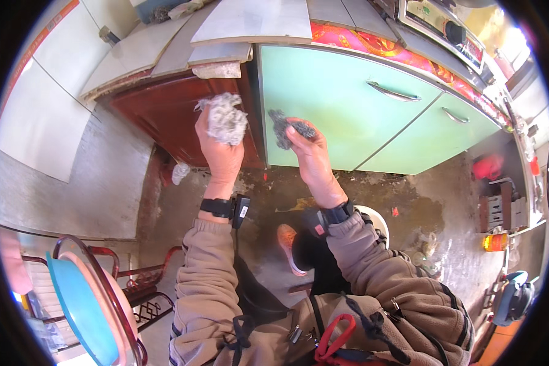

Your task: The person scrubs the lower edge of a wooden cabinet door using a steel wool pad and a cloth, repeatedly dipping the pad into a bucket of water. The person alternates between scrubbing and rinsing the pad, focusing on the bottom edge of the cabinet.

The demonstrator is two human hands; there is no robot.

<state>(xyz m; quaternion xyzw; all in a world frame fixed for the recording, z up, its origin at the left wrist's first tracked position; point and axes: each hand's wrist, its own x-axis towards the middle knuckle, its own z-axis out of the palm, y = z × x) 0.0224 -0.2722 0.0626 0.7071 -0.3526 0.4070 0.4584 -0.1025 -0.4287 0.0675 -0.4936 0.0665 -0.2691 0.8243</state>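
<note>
A crumpled whitish-grey rag (227, 120) is bunched in my left hand (219, 158), in front of a dark red panelled cabinet door (174, 116). My right hand (314, 153) pinches a dark grey steel wool scourer (281, 130) between thumb and fingers. Behind it stands a pale green cabinet door (322, 87) with a metal handle (393, 93); whether the scourer touches the door I cannot tell. Yellowish smudges show on the green surface. Both hands are held apart from each other, and black straps circle both wrists.
Loose tiles (256, 20) cover the counter above, with a gas stove (444, 34) at the right. Behind my right forearm shows a white bucket rim (375, 217). A blue basin (84, 311) leans in a metal rack at lower left. The floor (421, 210) has wet patches.
</note>
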